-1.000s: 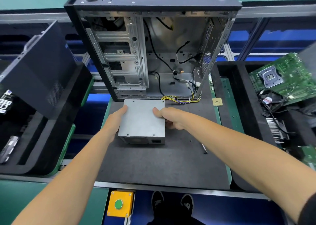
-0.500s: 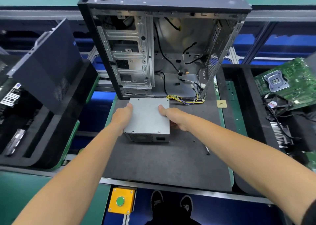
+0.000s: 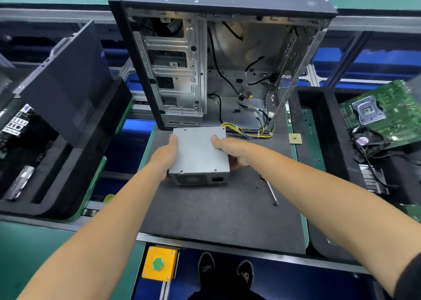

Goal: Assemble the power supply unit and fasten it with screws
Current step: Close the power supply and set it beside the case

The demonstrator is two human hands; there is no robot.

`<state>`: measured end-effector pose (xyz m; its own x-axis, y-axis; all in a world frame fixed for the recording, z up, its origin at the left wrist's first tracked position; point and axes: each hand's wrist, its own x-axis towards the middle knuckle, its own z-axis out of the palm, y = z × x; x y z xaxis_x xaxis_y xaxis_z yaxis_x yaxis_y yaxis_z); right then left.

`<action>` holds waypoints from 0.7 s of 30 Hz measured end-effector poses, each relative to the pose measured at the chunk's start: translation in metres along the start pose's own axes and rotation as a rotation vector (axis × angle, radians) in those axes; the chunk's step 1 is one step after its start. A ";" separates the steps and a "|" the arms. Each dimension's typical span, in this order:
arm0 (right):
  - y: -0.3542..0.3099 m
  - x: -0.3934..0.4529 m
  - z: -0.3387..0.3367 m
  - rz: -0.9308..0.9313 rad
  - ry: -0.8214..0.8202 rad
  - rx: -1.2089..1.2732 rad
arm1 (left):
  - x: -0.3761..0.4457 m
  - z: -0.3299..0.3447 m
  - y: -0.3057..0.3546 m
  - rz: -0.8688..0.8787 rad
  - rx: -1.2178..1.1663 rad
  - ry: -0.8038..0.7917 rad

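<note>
A: Which garments does the wearer show?
B: Bare forearms; a dark sleeve edge [image 3: 410, 274] at the right arm.
A: And footwear?
B: Black shoes [image 3: 224, 268] with pale markings, below dark trousers.

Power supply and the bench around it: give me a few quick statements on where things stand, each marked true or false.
1. Both hands grip the power supply, the left hand on its left side and the right hand on its right. True.
2. The power supply is already inside the case. False: it is on the mat, in front of the open case.
3. Its yellow wires run toward the case's bottom edge. True.
4. A screwdriver lies on the mat to the right of the power supply. True.
5. The motherboard is mounted in the case. False: it lies in the tray on the right.
</note>
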<state>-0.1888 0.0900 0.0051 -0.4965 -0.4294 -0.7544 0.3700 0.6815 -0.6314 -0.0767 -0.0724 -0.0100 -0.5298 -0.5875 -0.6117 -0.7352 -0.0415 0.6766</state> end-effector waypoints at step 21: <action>0.010 0.000 0.004 -0.159 0.344 -0.415 | -0.003 0.024 -0.004 -0.018 0.022 0.139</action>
<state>-0.1824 0.0945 -0.0013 -0.7741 -0.3755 -0.5097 -0.0360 0.8299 -0.5568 -0.0821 -0.0510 -0.0209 -0.4539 -0.6934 -0.5596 -0.7538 -0.0361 0.6562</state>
